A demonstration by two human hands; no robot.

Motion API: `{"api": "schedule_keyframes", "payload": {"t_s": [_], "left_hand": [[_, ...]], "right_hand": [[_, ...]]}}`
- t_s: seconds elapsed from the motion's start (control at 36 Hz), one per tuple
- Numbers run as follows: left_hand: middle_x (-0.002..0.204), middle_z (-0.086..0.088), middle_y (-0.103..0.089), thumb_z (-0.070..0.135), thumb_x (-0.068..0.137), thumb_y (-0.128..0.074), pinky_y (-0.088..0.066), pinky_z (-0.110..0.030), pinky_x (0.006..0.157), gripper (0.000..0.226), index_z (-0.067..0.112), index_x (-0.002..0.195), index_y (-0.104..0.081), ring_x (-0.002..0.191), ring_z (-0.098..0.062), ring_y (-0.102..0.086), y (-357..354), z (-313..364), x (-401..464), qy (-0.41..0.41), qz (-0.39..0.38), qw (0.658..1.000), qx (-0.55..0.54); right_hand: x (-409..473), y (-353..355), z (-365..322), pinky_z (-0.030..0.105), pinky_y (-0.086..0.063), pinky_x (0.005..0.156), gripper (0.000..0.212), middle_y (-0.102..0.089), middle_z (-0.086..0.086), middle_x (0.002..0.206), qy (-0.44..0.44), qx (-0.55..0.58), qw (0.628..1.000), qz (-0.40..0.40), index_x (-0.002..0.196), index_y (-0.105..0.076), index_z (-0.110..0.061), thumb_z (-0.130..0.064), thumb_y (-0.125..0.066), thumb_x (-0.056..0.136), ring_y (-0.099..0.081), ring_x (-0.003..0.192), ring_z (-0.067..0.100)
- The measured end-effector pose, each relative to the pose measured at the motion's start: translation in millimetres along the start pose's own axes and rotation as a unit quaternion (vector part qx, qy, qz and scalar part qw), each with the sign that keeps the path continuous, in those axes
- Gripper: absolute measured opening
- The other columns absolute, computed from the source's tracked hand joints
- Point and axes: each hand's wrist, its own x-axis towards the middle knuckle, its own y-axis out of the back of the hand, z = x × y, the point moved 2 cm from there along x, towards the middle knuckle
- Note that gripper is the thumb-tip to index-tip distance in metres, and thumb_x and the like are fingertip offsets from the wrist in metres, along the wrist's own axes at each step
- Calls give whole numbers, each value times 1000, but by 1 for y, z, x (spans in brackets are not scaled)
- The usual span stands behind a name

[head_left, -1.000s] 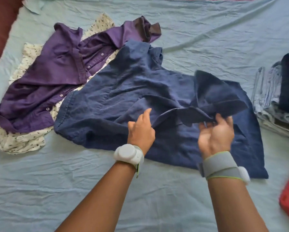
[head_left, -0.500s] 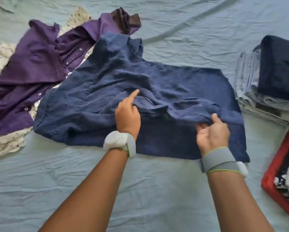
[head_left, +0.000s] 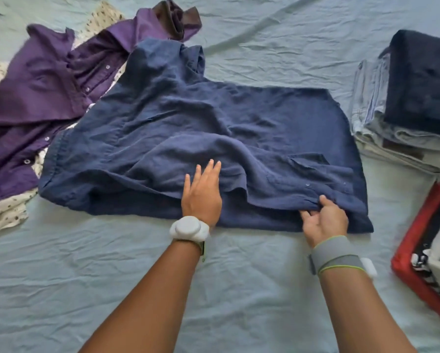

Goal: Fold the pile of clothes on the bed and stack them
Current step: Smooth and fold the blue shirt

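Mid-bed: navy shirt (head_left: 188, 128) spread flat on pale sheet (head_left: 239, 289), front panel rumpled. Left hand (head_left: 202, 193) flat, fingers straight, pressing cloth, likely to anchor it. Right hand (head_left: 324, 219) pinching button edge, likely to draw placket straight. Purple shirt (head_left: 43, 98) unfolded at left; folded stack (head_left: 415, 103) at right.

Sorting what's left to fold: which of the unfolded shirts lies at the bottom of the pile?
The cream dotted shirt: it lies under the purple shirt, whose edge the navy shirt overlaps.
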Motion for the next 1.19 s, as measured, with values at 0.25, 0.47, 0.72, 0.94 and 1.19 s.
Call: {"api": "schedule_keyframes", "payload": {"t_s": [0.25,0.47,0.72,0.94,1.19], "left_hand": [[150,-3,-43,27,85,-55,-34,-56,110,60,16,144,-45,138,-26,-41,1,2,-31,-67,33,997,25],[159,3,-25,20,91,-52,-15,-48,118,71,21,154,-19,148,-22,-21,-12,9,-12,-65,-22,990,123],[144,-7,-51,-11,85,-46,-45,-35,97,72,29,145,-44,131,-21,-49,19,-16,-10,-26,11,996,-79],[149,4,-45,10,82,-45,-36,-49,109,62,22,143,-46,135,-23,-45,12,-33,-30,-116,9,992,43],[146,-2,-48,19,74,-41,-16,-48,117,62,13,135,-52,141,-22,-36,55,-95,-10,-45,49,998,-20]], "right_hand": [[-11,24,-4,44,-48,96,17,-65,6,105,-6,-59,998,5,97,-51,-20,-3,-48,96,-64,95,19],[-15,23,10,41,-51,89,18,-63,6,90,-28,-59,997,-40,97,-50,-19,-4,-41,100,-63,85,19],[-17,28,2,43,-51,91,21,-66,5,88,-12,-78,997,-7,106,-53,-19,-6,-37,102,-66,79,18],[-62,-17,51,22,-47,41,34,-57,11,64,11,-310,945,-101,79,-54,-8,-31,-43,102,-55,45,13],[-101,-96,104,33,-44,81,5,-63,4,88,393,-566,670,-275,88,-62,-12,-15,-63,84,-57,85,23]]}}
